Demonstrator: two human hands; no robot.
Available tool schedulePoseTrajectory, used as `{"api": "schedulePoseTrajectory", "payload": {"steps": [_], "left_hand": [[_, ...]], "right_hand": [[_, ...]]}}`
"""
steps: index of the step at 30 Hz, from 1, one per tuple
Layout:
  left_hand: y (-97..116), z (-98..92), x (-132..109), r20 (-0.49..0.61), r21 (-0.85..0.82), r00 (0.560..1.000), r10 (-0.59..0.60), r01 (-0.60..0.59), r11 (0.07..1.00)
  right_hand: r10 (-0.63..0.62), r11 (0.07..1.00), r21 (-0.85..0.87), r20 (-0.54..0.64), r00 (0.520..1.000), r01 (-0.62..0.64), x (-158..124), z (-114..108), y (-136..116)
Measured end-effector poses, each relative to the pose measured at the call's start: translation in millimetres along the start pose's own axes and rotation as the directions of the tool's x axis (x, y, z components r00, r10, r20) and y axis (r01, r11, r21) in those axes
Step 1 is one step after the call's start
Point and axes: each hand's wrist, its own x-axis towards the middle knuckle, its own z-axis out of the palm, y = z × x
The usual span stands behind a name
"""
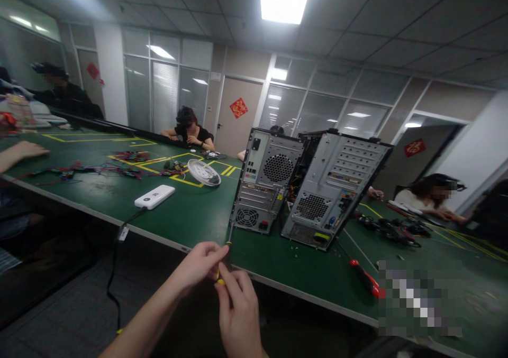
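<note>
Both my hands meet at the near edge of the green table (pixel 190 215). My left hand (pixel 198 265) and my right hand (pixel 238 308) are closed on a screwdriver (pixel 225 257) with a yellow and black handle, its thin shaft pointing up toward the table edge. Just beyond stand two computer tower cases with their rear panels facing me: a silver-grey one (pixel 265 181) and an open one (pixel 335 189) to its right. A few small screws (pixel 296 249) lie on the table in front of the second case.
A red-handled screwdriver (pixel 363 276) lies right of the cases. A white power bank (pixel 154 196) with a black cable hanging off the edge, a round white fan grille (pixel 203 173), coloured wires (pixel 79 170) and black cables (pixel 392 228) are on the table. Other people sit around it.
</note>
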Motion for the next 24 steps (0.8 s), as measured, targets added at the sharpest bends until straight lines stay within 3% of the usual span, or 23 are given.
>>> {"api": "schedulePoseTrajectory", "payload": {"steps": [10, 16, 19, 24], "left_hand": [[-4.7, 0.5, 2.4, 0.022, -0.036, 1.000, -0.012, 0.013, 0.999], [0.2, 2.5, -0.8, 0.055, -0.104, 0.998, -0.024, 0.029, 0.994], [-1.5, 1.7, -0.9, 0.081, -0.143, 0.996, -0.049, 0.060, 0.988], [-5.3, -0.3, 1.1, 0.085, -0.134, 0.994, -0.071, 0.082, 0.988]], "right_hand": [[-0.003, 0.999, -0.050, 0.017, 1.000, 0.004, -0.8, -0.8, -0.9], [0.087, 0.996, 0.031, -0.096, 0.992, -0.085, -3.9, 0.4, 3.4], [0.129, 0.990, 0.076, -0.078, 0.989, -0.123, -5.4, 2.0, 5.7], [0.069, 0.993, 0.096, -0.072, 0.995, -0.062, -3.2, 2.5, 3.8]]}}
